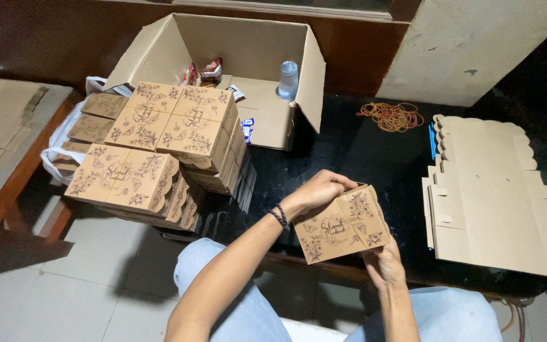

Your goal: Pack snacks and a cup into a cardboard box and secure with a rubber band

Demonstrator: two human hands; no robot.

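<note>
— Box (342, 223) in both hands, is it?

— Yes, a small brown printed one, held just above the near edge of the dark surface (324, 158). The left hand (320, 189) curls over its top corner; the right hand (381, 261) grips it from below.

— And around it?

— Finished boxes (159, 145) are stacked to the left, with flat cardboard blanks (495, 202) piled to the right. Rubber bands (392, 116) lie beyond, beside an open carton (254, 57) holding a water bottle (288, 79).

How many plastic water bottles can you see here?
1: a clear water bottle stands upright inside the open cardboard carton at the table's far edge. Others may be hidden behind its flaps.
</note>
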